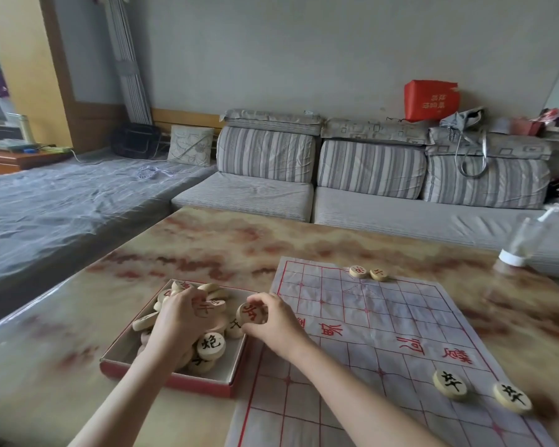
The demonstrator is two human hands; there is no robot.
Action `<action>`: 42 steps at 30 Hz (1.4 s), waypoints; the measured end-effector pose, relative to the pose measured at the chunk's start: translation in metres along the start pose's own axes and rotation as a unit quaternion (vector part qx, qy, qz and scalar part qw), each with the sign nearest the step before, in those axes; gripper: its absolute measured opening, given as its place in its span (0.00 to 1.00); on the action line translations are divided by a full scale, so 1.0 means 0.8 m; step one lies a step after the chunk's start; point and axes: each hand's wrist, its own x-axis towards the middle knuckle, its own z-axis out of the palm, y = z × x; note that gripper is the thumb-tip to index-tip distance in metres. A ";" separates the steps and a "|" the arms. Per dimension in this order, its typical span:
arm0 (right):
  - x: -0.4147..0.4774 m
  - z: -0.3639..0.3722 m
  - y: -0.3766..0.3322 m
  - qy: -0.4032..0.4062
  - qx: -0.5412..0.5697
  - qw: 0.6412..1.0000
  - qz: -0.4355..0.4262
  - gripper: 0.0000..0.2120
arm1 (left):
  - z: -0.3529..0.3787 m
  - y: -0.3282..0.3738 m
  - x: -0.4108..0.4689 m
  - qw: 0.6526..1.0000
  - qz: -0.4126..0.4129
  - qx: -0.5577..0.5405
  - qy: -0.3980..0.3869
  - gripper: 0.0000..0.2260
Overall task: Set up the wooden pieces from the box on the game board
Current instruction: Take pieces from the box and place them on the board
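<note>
Right hand [271, 321] was closed round a red-marked piece [251, 312] above the box [165, 379] at the board's [400, 304] 9 o'clock, presumably for placement; left hand [178, 321] was curled into the pile [211, 346], grip unclear.

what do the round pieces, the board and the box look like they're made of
pieces: pale wood by the look. They are smooth round discs with characters marked in black or red.
game board: a thin sheet, paper or perhaps soft plastic. It is creased and wrinkled, with a red printed grid.
box: probably cardboard, with thin walls that are red outside and plain whitish inside.
</note>
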 end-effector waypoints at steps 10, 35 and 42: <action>-0.037 -0.084 0.046 0.049 0.028 0.998 0.039 0.21 | 0.061 0.059 -0.015 0.995 0.034 -0.057 -0.076 0.19; -0.060 -0.275 0.261 0.167 -0.035 0.962 0.213 0.24 | 0.268 0.235 -0.006 0.959 0.121 -0.150 -0.210 0.22; -0.042 -0.275 0.283 0.147 -0.081 0.965 0.203 0.24 | 0.295 0.244 0.010 0.957 0.119 -0.154 -0.216 0.27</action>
